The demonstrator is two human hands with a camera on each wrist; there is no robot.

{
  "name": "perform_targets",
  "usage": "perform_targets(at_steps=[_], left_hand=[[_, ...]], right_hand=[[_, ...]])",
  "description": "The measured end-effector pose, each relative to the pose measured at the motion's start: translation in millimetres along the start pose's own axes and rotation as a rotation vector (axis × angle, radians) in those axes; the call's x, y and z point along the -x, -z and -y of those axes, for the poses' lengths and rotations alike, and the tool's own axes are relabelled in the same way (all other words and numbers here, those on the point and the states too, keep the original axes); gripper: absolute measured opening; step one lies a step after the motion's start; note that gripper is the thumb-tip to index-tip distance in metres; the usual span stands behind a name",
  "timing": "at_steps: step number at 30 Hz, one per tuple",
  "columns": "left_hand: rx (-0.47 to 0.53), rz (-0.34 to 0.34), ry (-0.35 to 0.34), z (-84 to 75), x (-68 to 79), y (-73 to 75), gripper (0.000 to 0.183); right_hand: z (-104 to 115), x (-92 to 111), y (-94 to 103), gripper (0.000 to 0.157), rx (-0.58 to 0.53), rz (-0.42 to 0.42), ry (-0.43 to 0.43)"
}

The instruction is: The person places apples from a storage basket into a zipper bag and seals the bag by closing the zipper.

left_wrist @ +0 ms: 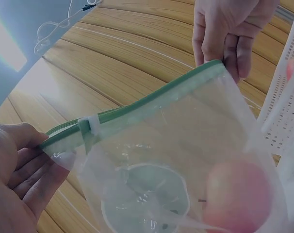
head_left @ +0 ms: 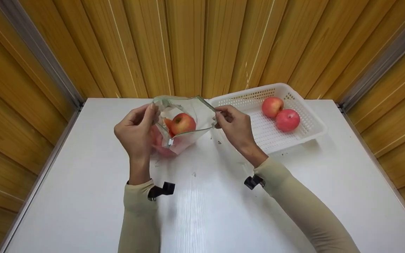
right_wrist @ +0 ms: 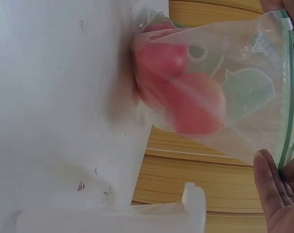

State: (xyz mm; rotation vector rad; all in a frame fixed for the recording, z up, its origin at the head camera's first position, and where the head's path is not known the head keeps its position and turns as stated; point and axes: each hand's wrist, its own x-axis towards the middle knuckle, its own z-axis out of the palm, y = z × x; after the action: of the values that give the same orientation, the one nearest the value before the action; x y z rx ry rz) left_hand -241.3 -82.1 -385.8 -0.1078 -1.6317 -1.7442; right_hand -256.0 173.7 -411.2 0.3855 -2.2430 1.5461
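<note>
A clear zip bag [head_left: 204, 123] with a green seal strip stands on the table with several red apples [head_left: 184, 123] inside. My left hand [head_left: 137, 130] pinches the left corner of its mouth between thumb and fingers. At the opposite corner, my right hand [head_left: 236, 128] pinches the green strip. Between the hands the mouth gapes a little in the head view. A white slider [left_wrist: 92, 124] sits on the strip close to the left hand. Through the plastic in the right wrist view, apples [right_wrist: 195, 102] bunch at the bottom, beside printed green shapes [right_wrist: 249, 92].
To the right of the bag stands a white perforated basket [head_left: 304, 140] holding two apples [head_left: 287, 120]. Yellow wood-look panels [head_left: 202, 45] rise behind the white table [head_left: 93, 182]. Small dark specks [right_wrist: 81, 186] lie on the tabletop near the basket.
</note>
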Motion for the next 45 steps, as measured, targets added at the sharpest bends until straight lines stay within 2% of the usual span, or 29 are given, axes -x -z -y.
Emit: perform_targets(at_steps=[7,13,18,25,35,45], left_hand=[[0.017,-0.062,-0.028,-3.6,-0.7,1.0,0.015],[0.054,-0.094,-0.017,-6.0,-0.7,1.1,0.013],[0.03,-0.08,-0.017,-2.7,-1.2,0.9,0.015],[-0.048,-0.026,0.009,5.4,-0.9,-1.9,0.013],[-0.079,0.009,0.035,16.2,0.0,-5.7,0.013],[-0.115,0.029,0.04,22.6,0.6,-8.4,0.013]], right_hand=[[6.3,-10.2,-1.9,0.016,-0.036,-0.042,0.041],[10.2,-16.8,-3.6,0.016,-0.064,-0.063,0.052],[10.9,-20.2,-5.0,0.016,-0.06,-0.059,0.05],[5.1,-19.7,-4.9,0.016,-0.007,-0.031,0.033],[-7.1,-13.9,-0.9,0.015,0.057,0.006,0.002],[-18.3,-8.9,16.9,0.017,0.091,0.041,-0.015]])
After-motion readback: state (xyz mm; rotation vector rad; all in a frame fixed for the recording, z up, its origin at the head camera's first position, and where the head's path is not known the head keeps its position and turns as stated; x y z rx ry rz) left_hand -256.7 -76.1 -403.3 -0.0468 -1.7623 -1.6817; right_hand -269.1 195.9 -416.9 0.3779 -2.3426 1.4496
